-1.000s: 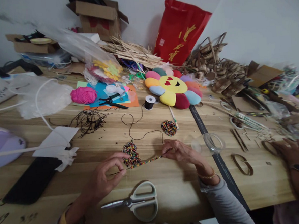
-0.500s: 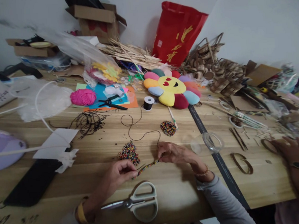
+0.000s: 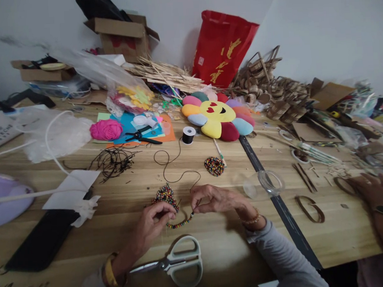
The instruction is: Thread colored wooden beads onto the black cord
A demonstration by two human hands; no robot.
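The left hand (image 3: 154, 221) pinches one end of a short strand of small multicoloured beads (image 3: 180, 223) and the right hand (image 3: 214, 199) pinches the other, so the strand sags in a curve between the two sets of fingertips, low over the pale wooden table (image 3: 223, 245). Just beyond the left fingers lies a loose heap of multicoloured beads (image 3: 164, 194). From the right fingers a thin black cord (image 3: 176, 179) loops away to a small black spool (image 3: 188, 135) well beyond them, and scissors with pale grey-green handles (image 3: 176, 262) lie behind both sets of fingers, near the wrists.
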